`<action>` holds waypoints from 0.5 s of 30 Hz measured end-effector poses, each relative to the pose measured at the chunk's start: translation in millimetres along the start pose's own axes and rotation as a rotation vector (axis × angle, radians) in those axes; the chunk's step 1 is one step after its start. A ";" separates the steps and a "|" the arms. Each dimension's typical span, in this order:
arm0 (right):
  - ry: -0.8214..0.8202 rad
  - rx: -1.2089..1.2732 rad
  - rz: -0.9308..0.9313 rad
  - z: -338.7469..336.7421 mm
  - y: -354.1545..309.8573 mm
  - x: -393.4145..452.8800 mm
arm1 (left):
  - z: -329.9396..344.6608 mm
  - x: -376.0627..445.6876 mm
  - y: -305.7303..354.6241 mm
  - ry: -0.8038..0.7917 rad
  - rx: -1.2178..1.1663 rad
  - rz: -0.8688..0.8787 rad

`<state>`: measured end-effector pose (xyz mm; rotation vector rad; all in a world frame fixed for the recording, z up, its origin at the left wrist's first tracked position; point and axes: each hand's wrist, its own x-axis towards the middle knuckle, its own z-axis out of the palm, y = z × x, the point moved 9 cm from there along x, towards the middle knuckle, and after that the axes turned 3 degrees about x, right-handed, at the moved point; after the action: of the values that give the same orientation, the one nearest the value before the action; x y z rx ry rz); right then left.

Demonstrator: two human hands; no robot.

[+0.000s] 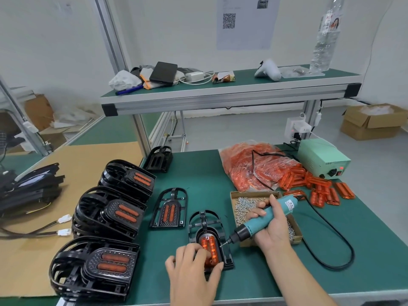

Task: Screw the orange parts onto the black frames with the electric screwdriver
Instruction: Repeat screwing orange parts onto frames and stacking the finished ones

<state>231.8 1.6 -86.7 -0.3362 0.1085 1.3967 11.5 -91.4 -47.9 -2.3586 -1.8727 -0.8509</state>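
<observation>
Your right hand (pixel 268 226) is wrapped around the teal electric screwdriver (pixel 262 219), fingers curled tight on its barrel, and the tool slants down to the left so that its bit tip meets the right rim of the orange part (pixel 209 248) you are working on. That part sits in a black frame (pixel 206 236) lying flat near the front edge of the green mat (pixel 198 173), roughly at its middle. Your left hand (pixel 194 263) lies over the near end of the frame, fingers bent down onto the orange part and pressing it in place; the thumb reaches along the frame's near right corner. Just behind and to the left lies another frame with an orange insert (pixel 169 209), apart from the one under your hands. Three stacks of finished frames (pixel 110 215) run along the mat's left edge, from front towards back, and one bare black frame (pixel 160 159) leans at the back left corner. Right behind your right hand stands an open cardboard tray of screws (pixel 245 206). Farther back on the right, a clear bag of orange parts (pixel 254 166) spills loose pieces (pixel 322 191) towards the right edge, beside the pale green power supply (pixel 322 157) whose black cable (pixel 331 237) loops to the screwdriver.
</observation>
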 end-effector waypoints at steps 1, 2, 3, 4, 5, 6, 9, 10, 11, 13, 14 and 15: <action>0.000 0.003 0.000 0.0 0.3 -0.4 | -0.9 -0.9 0.2 0.004 -0.005 0.023; 0.000 0.005 0.000 0.0 0.4 -0.7 | -0.7 -1.3 -0.7 0.005 -0.014 0.043; -0.001 0.004 -0.001 0.1 0.4 -0.6 | 0.1 -1.3 -1.6 -0.001 -0.022 0.065; -0.001 0.002 0.000 0.0 0.4 -0.6 | 1.1 -1.5 -2.4 -0.008 -0.031 0.087; -0.003 -0.001 0.001 0.2 0.4 -0.6 | 1.9 -1.7 -3.1 -0.014 -0.041 0.101; -0.004 -0.004 0.002 0.5 0.5 -0.7 | 2.8 -1.6 -3.6 -0.023 -0.056 0.104; 0.000 -0.007 -0.001 0.1 0.2 -0.7 | 8.5 -3.3 -6.7 -0.077 -0.154 0.101; 0.001 -0.009 0.001 0.1 0.4 -0.9 | 9.8 -3.9 -8.5 -0.090 -0.184 0.095; 0.001 -0.009 0.002 -0.2 1.0 -1.0 | 13.8 -5.6 -9.5 -0.136 -0.185 0.094; 0.001 -0.011 0.000 -0.3 1.0 -0.7 | 21.3 -9.3 -9.5 -0.201 -0.139 0.131; 0.001 -0.016 -0.001 -0.2 0.9 -0.8 | 22.5 -9.8 -10.7 -0.206 -0.135 0.137; -0.001 -0.022 0.000 -0.3 1.0 -0.9 | 21.2 -9.0 -12.0 -0.200 -0.143 0.135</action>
<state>230.7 0.8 -86.8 -0.3536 0.0923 1.3993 8.0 -88.9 -73.5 -2.7130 -1.7433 -0.7875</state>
